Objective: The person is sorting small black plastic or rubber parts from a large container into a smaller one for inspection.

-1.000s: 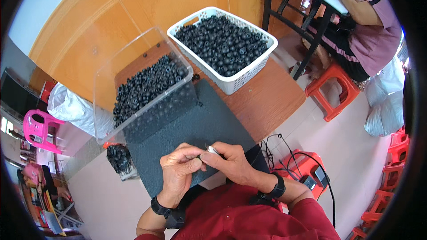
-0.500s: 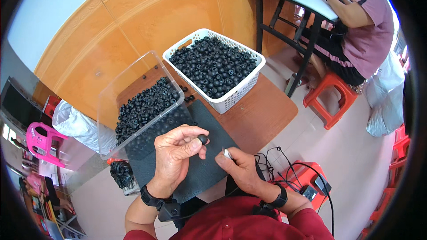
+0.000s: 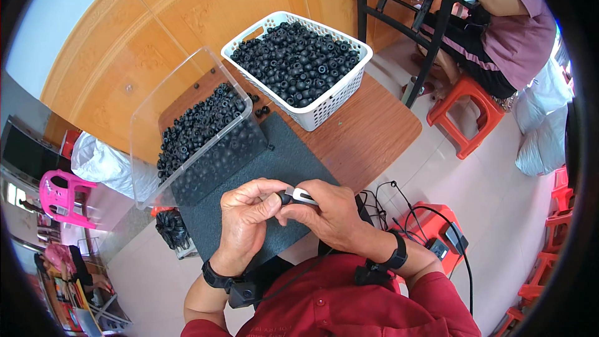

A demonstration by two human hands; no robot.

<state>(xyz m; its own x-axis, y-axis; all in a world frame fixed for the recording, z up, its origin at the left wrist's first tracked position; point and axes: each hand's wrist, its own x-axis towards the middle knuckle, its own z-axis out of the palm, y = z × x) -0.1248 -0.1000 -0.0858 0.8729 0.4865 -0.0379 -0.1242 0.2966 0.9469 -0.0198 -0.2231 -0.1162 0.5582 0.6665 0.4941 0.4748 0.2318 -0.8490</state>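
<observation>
Between the thumb and fingers of my left hand (image 3: 248, 213) is a small round black part (image 3: 284, 198). My right hand (image 3: 327, 212) grips a small white-handled tool (image 3: 304, 196) with a dark slot and a bright tip at its left end. The tip meets the black part, both hands close together over a dark grey mat (image 3: 293, 159). Just beyond my left hand stands a clear plastic bin (image 3: 190, 165) holding many small black ring-shaped parts. Behind it to the right, a white perforated basket (image 3: 334, 90) is heaped with similar parts.
The bin and basket rest on a brown wooden board (image 3: 380, 131); a few loose black parts (image 3: 262, 112) lie between them. Right of me, a red stool (image 3: 430, 215) bears cables and black adapters. Another person (image 3: 515, 31) sits at a table on the far right. A wood-panelled surface (image 3: 181, 6) rises behind.
My right hand has moved left, bringing the tool onto the black part that my left hand holds. The bin and basket appear slightly higher in view.
</observation>
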